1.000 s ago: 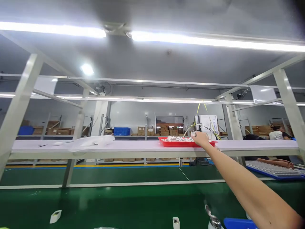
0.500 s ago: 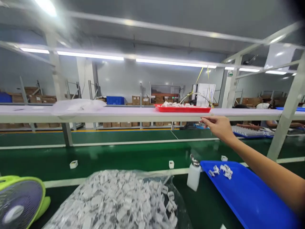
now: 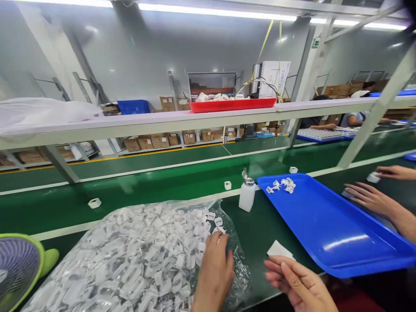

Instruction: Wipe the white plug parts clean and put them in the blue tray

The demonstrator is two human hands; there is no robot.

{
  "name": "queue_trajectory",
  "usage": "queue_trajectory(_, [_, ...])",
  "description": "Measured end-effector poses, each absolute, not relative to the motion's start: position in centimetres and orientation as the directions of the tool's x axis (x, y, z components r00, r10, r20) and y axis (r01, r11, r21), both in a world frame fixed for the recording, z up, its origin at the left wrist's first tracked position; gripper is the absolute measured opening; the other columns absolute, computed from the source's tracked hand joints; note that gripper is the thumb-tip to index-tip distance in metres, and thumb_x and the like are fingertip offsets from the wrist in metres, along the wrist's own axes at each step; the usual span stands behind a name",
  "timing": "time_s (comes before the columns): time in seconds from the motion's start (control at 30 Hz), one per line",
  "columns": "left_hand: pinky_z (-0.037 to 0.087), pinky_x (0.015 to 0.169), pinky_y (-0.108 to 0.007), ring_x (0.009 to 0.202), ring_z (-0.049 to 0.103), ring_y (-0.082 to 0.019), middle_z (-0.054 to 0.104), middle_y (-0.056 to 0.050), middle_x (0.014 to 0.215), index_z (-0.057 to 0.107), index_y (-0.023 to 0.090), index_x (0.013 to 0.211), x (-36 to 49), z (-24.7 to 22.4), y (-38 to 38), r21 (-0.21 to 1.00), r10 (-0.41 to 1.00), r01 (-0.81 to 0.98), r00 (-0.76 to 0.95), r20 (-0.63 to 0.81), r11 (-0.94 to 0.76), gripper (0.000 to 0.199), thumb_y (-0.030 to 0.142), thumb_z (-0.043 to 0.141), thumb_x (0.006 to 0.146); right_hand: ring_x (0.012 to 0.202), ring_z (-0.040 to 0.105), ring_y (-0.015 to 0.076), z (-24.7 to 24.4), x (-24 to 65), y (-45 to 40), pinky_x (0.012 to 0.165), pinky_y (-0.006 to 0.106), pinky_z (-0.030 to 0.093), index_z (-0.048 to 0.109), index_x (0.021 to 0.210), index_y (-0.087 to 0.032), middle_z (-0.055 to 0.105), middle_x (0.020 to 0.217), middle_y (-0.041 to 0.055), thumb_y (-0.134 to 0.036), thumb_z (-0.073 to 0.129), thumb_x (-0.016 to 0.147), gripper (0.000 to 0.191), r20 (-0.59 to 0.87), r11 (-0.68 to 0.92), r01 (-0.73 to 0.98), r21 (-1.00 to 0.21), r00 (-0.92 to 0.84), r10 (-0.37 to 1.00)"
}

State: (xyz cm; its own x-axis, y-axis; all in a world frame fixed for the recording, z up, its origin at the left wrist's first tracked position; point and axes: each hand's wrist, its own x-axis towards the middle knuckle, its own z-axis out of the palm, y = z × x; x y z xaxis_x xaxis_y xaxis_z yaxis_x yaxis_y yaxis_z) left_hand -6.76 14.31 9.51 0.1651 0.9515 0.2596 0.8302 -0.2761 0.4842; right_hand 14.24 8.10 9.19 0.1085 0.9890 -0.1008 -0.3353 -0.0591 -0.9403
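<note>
Head view: the right hand (image 3: 300, 284) is low at the near edge of the bench (image 3: 260, 273), its fingers loosely spread and half curled, palm partly turned up. A second ago that arm was stretched up to the red tray on the shelf, and half a second ago the hand was over the belt with its fingertips together. Just beyond its fingers lies a white piece (image 3: 279, 250); whether they touch, I cannot tell.

The left hand (image 3: 214, 266), which has come into view since the earlier frames, is at the right side of the clear bag (image 3: 238, 260), fingers bent down at the white parts (image 3: 139, 255) heaped inside. Whether it grips one, I cannot tell. Left of the bag is the green-rimmed fan (image 3: 19, 268).

To the right lies the blue tray (image 3: 331, 225), now seen almost whole, with a few clips (image 3: 287, 185) still grouped at its far left end. Past its right side, a co-worker's hands (image 3: 378, 203) have appeared, one holding a white block (image 3: 373, 177). The pump bottle (image 3: 247, 196) stands upright near the tray's far left corner.

Farther off, three housings (image 3: 228, 185) sit spaced along the belt (image 3: 175, 180). Above, the red tray (image 3: 234, 105) remains on the shelf (image 3: 152, 121), filled with white pieces, with crumpled film (image 3: 42, 112) to its left.
</note>
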Motion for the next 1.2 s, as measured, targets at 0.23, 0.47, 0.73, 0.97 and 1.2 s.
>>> queue_trajectory(0.23, [0.049,0.081,-0.034,0.092,0.071,-0.027,0.072,-0.016,0.097,0.071,0.011,0.1,-6.6,7.6,17.2,0.363,0.993,0.925,0.096,0.067,-0.114,0.027,0.005,0.046,0.093,0.138,0.053,0.0301,10.7,14.7,6.0,0.103,0.037,0.052,0.073,0.126,-0.033,0.058,0.148,0.0082,-0.034,0.082,0.081,0.046,-0.076,-0.116,-0.738,-0.665,-0.088,0.993])
queue_trajectory(0.47, [0.039,0.068,-0.034,0.083,0.069,-0.028,0.072,-0.012,0.085,0.068,0.016,0.081,-5.1,7.7,16.7,0.248,0.996,0.965,0.073,0.056,-0.085,0.021,0.02,0.054,0.096,0.127,0.063,0.0304,10.8,15.8,5.8,0.097,0.036,0.055,0.076,0.12,-0.026,0.064,0.14,0.0121,-0.044,0.083,0.08,0.045,-0.135,-0.131,-0.792,-0.596,-0.062,0.989])
queue_trajectory(0.73, [0.037,0.063,-0.033,0.075,0.068,-0.027,0.07,-0.012,0.079,0.068,0.016,0.079,-4.4,7.6,17.1,0.214,0.991,0.972,0.07,0.116,-0.093,0.023,0.018,0.052,0.097,0.096,0.076,0.0274,8.8,16.2,5.7,0.082,0.037,0.061,0.083,0.085,-0.02,0.079,0.112,0.0137,-0.046,0.089,0.072,0.03,-0.302,-0.035,-0.82,-0.571,0.17,0.938])
queue_trajectory(0.97, [0.048,0.077,-0.033,0.086,0.069,-0.025,0.074,-0.01,0.085,0.074,0.017,0.087,-3.6,7.8,17.0,0.324,0.971,0.925,0.139,0.197,-0.198,0.024,0.02,0.053,0.098,0.14,0.051,0.0255,10.5,17.5,5.5,0.11,0.038,0.045,0.069,0.131,-0.027,0.059,0.147,0.0091,-0.056,0.06,0.093,0.049,-0.097,-0.09,-0.95,-0.3,-0.064,0.993])
queue_trajectory(1.2, [0.053,0.068,-0.032,0.073,0.067,-0.022,0.069,-0.006,0.078,0.071,0.018,0.088,-0.1,5.4,14.4,0.364,0.765,0.726,0.343,0.545,-0.584,0.031,0.027,0.045,0.102,0.152,0.028,0.0312,12.2,18.4,4.6,0.118,0.057,0.022,0.048,0.148,-0.043,0.041,0.161,0.0059,-0.083,0.019,0.09,0.077,0.233,-0.122,-0.965,-0.234,-0.178,0.956])
